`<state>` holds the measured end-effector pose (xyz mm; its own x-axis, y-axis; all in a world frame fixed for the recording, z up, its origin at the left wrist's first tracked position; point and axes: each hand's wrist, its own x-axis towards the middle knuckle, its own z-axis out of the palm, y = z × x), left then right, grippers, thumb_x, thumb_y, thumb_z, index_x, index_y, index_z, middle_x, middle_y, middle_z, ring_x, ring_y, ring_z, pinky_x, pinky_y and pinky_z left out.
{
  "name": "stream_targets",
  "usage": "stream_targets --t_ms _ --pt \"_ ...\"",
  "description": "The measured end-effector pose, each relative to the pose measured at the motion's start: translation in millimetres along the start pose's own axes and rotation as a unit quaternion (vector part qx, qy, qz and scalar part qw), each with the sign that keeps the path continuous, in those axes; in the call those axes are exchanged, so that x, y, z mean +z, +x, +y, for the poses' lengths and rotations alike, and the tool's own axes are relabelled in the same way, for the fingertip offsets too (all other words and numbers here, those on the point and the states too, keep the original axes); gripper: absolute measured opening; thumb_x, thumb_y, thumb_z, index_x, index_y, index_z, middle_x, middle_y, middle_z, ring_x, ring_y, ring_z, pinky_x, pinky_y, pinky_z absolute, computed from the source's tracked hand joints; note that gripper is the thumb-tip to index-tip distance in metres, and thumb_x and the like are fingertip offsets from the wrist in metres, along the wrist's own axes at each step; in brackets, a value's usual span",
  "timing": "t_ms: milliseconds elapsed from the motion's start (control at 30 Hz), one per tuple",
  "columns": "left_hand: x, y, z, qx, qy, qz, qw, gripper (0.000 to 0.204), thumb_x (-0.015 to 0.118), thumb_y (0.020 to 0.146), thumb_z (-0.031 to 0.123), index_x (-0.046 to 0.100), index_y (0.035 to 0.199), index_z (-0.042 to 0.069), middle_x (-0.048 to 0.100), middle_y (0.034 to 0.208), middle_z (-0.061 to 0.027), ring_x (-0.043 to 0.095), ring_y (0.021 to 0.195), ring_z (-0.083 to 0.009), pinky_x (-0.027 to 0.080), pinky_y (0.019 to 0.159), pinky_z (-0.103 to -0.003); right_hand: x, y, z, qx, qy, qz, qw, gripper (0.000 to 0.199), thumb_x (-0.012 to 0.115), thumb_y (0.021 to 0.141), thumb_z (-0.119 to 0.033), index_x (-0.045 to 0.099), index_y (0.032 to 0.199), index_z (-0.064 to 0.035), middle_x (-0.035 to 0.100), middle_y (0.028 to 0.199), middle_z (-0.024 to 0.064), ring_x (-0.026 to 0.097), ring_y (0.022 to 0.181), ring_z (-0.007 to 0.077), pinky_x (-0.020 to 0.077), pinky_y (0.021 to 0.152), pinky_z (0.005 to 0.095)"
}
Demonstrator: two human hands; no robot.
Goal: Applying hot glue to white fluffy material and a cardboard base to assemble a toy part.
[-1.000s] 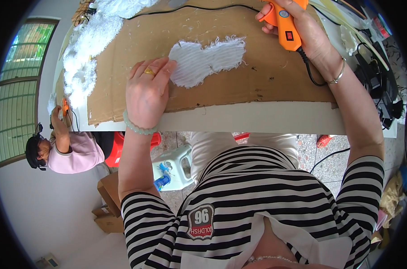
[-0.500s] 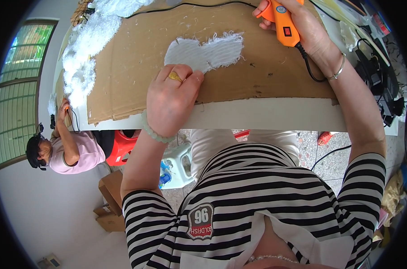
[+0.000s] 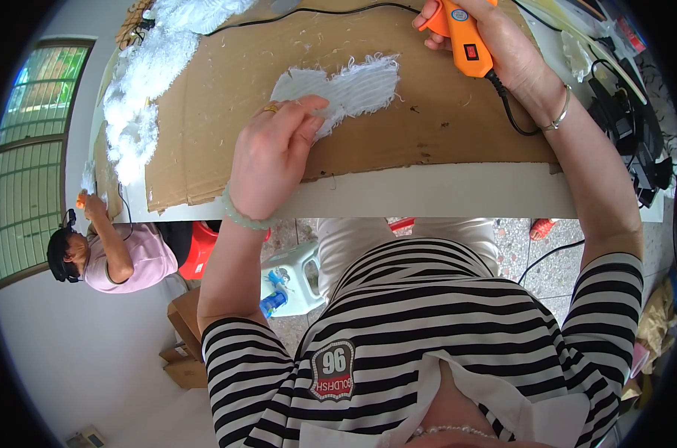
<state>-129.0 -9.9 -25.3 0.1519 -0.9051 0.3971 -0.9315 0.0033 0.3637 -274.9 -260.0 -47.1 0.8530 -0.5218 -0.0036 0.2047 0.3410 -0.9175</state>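
On cardboard sheet, centrally: white frayed fabric, probably light, limp, thread-shedding; left end likely best hold. Left hand, sheet's near side, at fabric, cannot tell if pinching; right hand, sheet's far right, clamped on orange corded tool.

Shield-shaped patch on striped shirt: pale number above lettering; round sticker on orange tool: too small to read

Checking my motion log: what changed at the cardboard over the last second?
Left hand moved from the left edge of the white cloth to its lower edge; can't tell if it grips it. Cloth shifted slightly left. Right hand and orange corded tool drifted slightly left. Unchanged: right hand's hold on the tool; cardboard.
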Motion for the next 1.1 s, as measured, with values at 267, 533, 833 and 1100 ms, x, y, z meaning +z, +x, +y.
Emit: stream_targets --t_ms 267,533,833,1100 --pt "3.5 -3.3 5.0 -0.027 0.004 0.028 0.999 0.018 0.068 0.075 0.002 0.063 0.093 0.004 0.061 0.075 -0.0084 0.059 0.07 -0.0274 0.048 0.062 -0.036 9.2 -4.2 -3.9 0.003 0.004 0.035 0.999 0.035 0.049 0.096 -0.035 0.058 0.099 -0.0016 0.066 0.081 0.0125 0.063 0.067 0.0184 0.0528 0.062 0.0276" --pt "-0.8 -5.7 5.1 -0.038 0.028 0.018 0.999 0.011 0.066 0.08 0.006 0.067 0.091 0.005 0.064 0.076 -0.0103 0.06 0.066 -0.0288 0.049 0.06 -0.037 6.8 -5.3 -4.0 0.013 -0.008 0.03 0.999 0.035 0.05 0.096 -0.035 0.058 0.1 -0.0019 0.066 0.081 0.0122 0.063 0.068 0.0186 0.0529 0.062 0.0279" --pt "-10.4 -1.7 -26.9 -0.03 0.026 0.092 0.995 0.02 0.071 0.076 0.009 0.066 0.095 0.004 0.067 0.087 -0.013 0.064 0.079 -0.0312 0.051 0.067 -0.036 4.7 -4.6 -1.9 0.006 0.001 0.028 1.0 0.034 0.05 0.096 -0.035 0.058 0.102 -0.0022 0.066 0.081 0.0126 0.063 0.068 0.0188 0.0533 0.062 0.028" --pt "-2.3 -7.0 -14.1 0.064 0.15 0.02 0.986 0.026 0.073 0.072 0.009 0.064 0.096 0.002 0.067 0.086 -0.012 0.064 0.078 -0.03 0.05 0.079 -0.04 3.4 -1.8 -0.8 0.014 0.007 0.008 1.0 0.035 0.05 0.096 -0.035 0.056 0.107 -0.0028 0.066 0.082 0.0133 0.063 0.069 0.0189 0.0527 0.062 0.0284"
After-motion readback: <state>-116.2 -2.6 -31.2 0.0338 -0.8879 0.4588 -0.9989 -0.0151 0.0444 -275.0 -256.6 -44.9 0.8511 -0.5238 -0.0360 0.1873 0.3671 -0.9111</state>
